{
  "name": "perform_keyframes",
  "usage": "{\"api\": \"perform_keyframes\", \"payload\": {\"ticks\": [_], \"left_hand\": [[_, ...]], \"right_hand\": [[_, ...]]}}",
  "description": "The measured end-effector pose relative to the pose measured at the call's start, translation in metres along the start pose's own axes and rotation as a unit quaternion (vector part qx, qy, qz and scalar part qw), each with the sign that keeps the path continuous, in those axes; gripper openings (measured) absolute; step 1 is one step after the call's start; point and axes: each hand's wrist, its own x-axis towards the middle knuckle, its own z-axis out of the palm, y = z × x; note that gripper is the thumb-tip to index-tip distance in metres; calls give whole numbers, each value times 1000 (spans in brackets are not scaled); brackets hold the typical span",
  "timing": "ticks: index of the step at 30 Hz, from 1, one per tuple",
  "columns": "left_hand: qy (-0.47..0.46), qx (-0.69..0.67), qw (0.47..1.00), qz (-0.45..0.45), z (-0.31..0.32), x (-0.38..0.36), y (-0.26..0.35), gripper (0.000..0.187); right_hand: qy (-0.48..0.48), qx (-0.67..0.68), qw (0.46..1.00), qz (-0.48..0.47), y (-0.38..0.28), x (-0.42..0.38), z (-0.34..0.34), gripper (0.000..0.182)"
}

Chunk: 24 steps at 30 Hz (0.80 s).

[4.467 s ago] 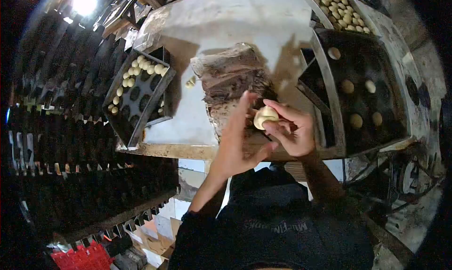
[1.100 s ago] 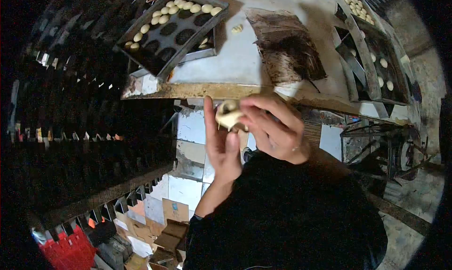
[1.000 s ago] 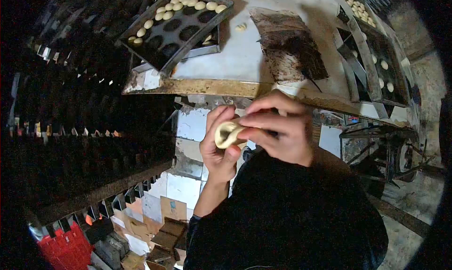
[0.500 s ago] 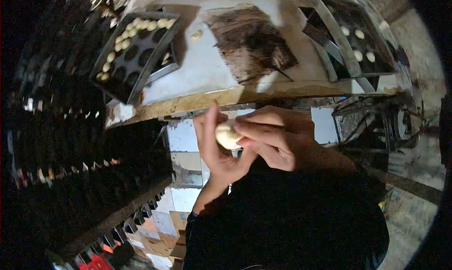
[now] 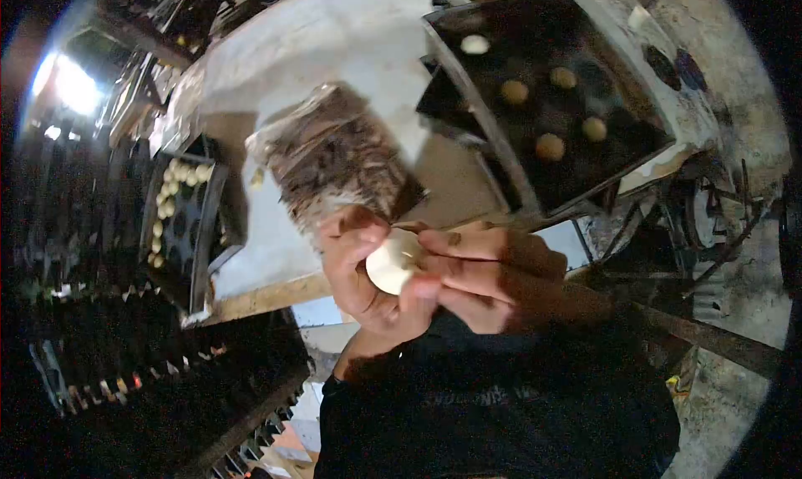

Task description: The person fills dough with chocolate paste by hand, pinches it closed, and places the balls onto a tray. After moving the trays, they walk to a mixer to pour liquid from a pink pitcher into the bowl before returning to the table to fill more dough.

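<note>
A pale dough ball (image 5: 391,266) sits between both hands near the near edge of the desk (image 5: 309,40), the left hand (image 5: 352,274) cupped around it in a loose grip while the right hand (image 5: 501,278) pinches its side with the fingertips. Beyond them a dark brown mass (image 5: 334,149) lies on the desk, flanked by a left tray (image 5: 205,241) lined with small pale balls and a right tray (image 5: 535,40) bearing five spaced ones.

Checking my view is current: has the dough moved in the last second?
Yes: the dough shows farther forward. A second ago it appeared short of the table edge; now it overlaps that edge. The view shifted too, so how far is unclear.
</note>
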Motion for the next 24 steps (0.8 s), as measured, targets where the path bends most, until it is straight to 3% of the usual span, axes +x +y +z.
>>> {"api": "perform_keyframes", "payload": {"ticks": [1,3,4,6,7,8,9,10,11,13,14,17,20,22,24], "left_hand": [[5,-29,999,21,23,3,-5,78],[-76,-163,982,-66,65,17,3,91],[-127,-192,969,-92,80,28,-4,81],[-232,-177,956,35,105,40,-38,61],[-258,-166,950,51,117,40,-48,51],[-274,-130,953,9,125,38,-49,42],[-296,-33,950,-90,129,31,-46,34],[-327,76,928,-161,139,30,-47,28],[-376,220,887,-153,151,35,-48,26],[-420,34,885,-199,166,18,-81,22],[-435,-31,872,-224,173,2,-100,20],[-450,-117,805,-368,193,-29,-109,17],[-417,-223,706,-527,197,-40,-106,30],[-562,-58,731,-383,209,2,-80,50],[-491,-85,785,-366,198,2,-91,50]], "right_hand": [[-6,19,1000,17,7,-3,-19,30],[-16,56,997,51,20,-3,-58,27],[-14,114,990,76,31,0,-71,23],[-57,61,982,170,39,-9,-91,21],[-83,32,973,214,44,-13,-101,20],[-124,-57,959,250,46,-10,-118,20],[-166,-146,933,284,48,-10,-132,20],[-97,-125,949,271,50,-14,-143,23],[-75,-152,955,244,51,-13,-149,26],[-30,-216,957,192,50,-6,-163,33],[-71,-233,960,134,52,2,-167,39],[-149,-247,951,110,74,-7,-169,30],[-174,-192,949,178,95,-18,-197,26],[-150,-138,944,261,113,-15,-223,25],[-68,-115,924,358,146,-16,-250,26]]}}
